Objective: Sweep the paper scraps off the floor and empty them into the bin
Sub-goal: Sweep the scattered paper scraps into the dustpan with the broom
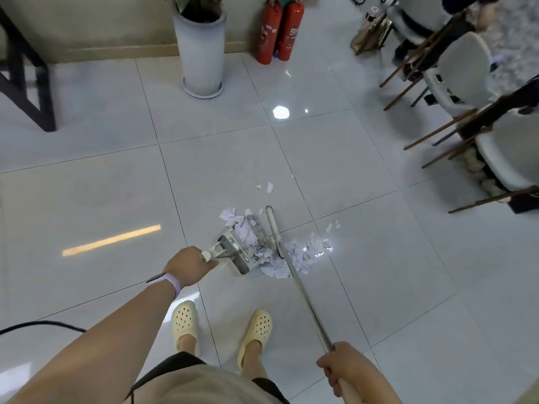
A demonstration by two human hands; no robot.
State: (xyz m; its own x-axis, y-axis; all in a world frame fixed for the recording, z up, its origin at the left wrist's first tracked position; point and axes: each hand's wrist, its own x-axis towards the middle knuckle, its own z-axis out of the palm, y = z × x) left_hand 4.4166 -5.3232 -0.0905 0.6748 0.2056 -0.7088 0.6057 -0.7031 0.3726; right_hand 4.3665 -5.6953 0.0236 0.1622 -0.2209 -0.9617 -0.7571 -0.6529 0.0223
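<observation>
Tiled floor, paper scraps beside dustpan

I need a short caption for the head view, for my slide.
Left hand steadies the dustpan while right hand sweeps paper scraps in with the broom.

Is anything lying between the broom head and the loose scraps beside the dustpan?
Nothing visible. The pale flat broom head lies right against the heap of white paper scraps, with the grey slotted dustpan on its other side already holding some. A few stray scraps lie on bare tile beyond.
</observation>
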